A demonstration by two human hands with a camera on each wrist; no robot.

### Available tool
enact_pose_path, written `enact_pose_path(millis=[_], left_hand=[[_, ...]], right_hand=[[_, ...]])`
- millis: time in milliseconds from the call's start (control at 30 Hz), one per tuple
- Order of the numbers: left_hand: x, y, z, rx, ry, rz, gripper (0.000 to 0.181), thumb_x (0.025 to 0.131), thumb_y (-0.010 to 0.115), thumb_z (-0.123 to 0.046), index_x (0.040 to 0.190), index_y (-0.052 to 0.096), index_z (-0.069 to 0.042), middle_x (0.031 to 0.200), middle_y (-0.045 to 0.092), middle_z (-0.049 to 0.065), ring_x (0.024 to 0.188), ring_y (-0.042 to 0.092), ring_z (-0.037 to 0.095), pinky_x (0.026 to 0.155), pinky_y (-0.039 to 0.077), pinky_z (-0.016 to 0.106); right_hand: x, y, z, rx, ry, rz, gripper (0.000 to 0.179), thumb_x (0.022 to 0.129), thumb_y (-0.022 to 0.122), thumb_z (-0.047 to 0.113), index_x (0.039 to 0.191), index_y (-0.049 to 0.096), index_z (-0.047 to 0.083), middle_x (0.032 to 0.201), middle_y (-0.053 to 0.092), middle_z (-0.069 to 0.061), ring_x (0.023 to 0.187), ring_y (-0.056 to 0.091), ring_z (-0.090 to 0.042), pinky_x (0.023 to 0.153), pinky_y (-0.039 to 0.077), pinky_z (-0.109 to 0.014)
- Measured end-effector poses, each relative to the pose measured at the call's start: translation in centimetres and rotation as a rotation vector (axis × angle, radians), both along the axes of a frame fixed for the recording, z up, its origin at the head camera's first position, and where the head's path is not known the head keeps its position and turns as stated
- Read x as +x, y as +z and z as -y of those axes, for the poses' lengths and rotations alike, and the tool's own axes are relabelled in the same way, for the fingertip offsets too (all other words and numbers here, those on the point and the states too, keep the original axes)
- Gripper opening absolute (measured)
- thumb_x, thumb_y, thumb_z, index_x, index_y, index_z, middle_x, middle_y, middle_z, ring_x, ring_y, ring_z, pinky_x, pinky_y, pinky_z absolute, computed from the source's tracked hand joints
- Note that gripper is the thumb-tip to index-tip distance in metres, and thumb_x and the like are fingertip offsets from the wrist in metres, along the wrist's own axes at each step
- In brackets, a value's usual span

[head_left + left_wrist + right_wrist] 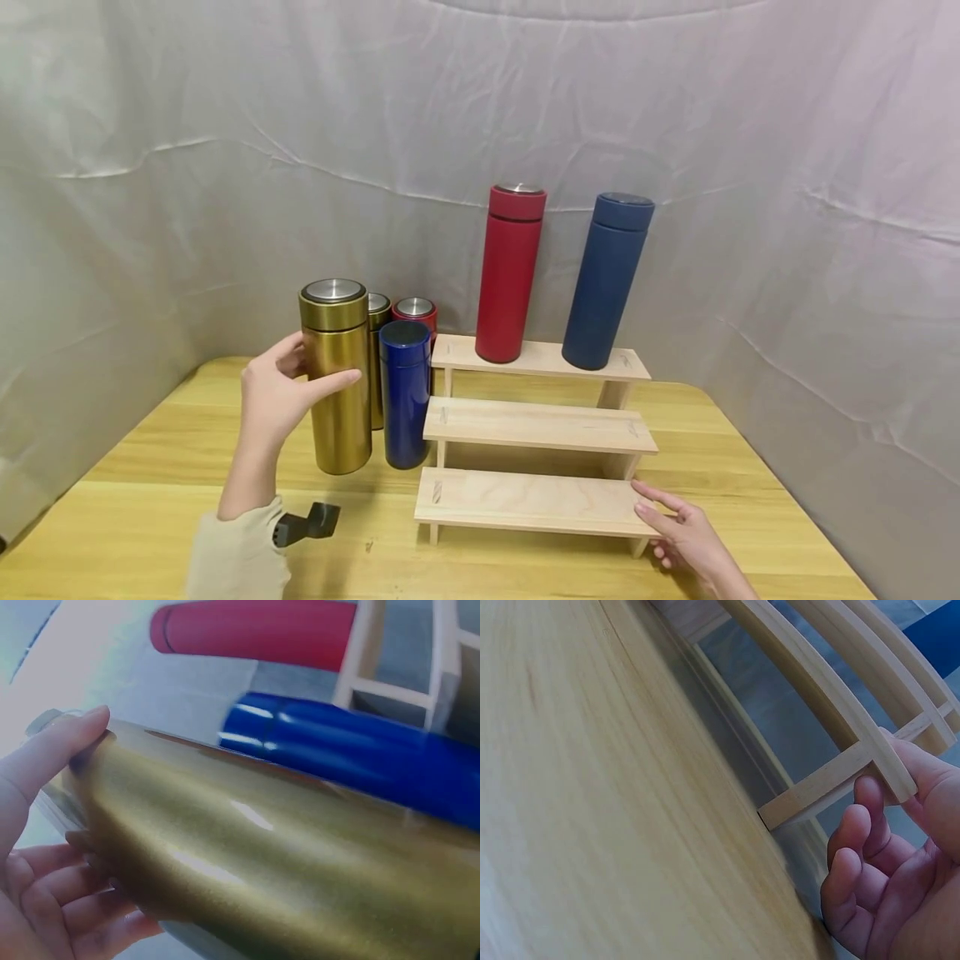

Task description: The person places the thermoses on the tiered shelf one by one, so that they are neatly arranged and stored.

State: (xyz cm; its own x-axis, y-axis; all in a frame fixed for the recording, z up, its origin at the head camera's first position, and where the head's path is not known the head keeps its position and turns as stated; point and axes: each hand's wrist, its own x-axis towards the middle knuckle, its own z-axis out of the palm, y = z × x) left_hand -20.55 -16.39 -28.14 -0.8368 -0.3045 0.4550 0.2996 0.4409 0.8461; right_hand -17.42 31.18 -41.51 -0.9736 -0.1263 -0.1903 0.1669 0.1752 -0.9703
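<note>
My left hand (276, 390) grips a gold thermos bottle (341, 433) with a steel-topped lid, thumb across its near side. The bottle stands upright; I cannot tell whether its base touches the table. Just right of it is a glossy blue bottle (406, 408), with a second gold bottle (378, 367) and a short-looking red one (416, 308) partly hidden behind. My right hand (693, 537) pinches the right end of the lowest step of a three-tier wooden stand (525, 500), thumb on top and fingers curled below, as the right wrist view (889, 776) shows.
On the stand's top tier a tall red bottle (510, 283) stands left of a matte blue bottle (609, 283). The stand rests on a yellow wooden table (150, 500). Grey cloth (337, 125) hangs behind and at the sides. A black device (307, 523) sits at my left wrist.
</note>
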Motion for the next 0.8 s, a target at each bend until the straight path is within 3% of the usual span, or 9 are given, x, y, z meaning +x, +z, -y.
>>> enact_pose_path(millis=[133, 333, 800], left_hand=[[0.6, 0.9, -0.4, 0.006, -0.016, 0.006, 0.061, 0.06, 0.083, -0.031, 0.112, 0.06, -0.009, 0.099, 0.064, 0.01, 0.081, 0.061, 0.012, 0.065, 0.047, 0.02], [1.2, 2.0, -1.2, 0.008, -0.09, -0.008, 0.061, 0.061, 0.083, -0.028, 0.113, 0.059, -0.008, 0.102, 0.064, 0.01, 0.085, 0.06, 0.014, 0.068, 0.048, 0.021], [1.2, 3.0, -3.2, 0.036, -0.236, -0.019, 0.061, 0.06, 0.083, -0.026, 0.112, 0.059, -0.005, 0.102, 0.064, 0.01, 0.087, 0.061, 0.019, 0.072, 0.048, 0.032]], right_hand=[[-0.1, 0.0, 0.1, 0.002, -0.009, 0.006, 0.029, 0.088, 0.056, 0.025, 0.095, 0.058, 0.053, 0.052, 0.039, 0.006, 0.047, 0.047, -0.008, 0.044, 0.043, -0.02], [-0.1, 0.0, 0.1, 0.013, -0.017, 0.004, 0.028, 0.088, 0.057, 0.027, 0.095, 0.058, 0.053, 0.052, 0.04, 0.005, 0.047, 0.047, -0.008, 0.044, 0.043, -0.02], [0.1, -0.3, 0.1, 0.023, -0.022, 0.006, 0.027, 0.088, 0.057, 0.027, 0.095, 0.058, 0.053, 0.051, 0.04, 0.005, 0.047, 0.047, -0.008, 0.044, 0.043, -0.02]])
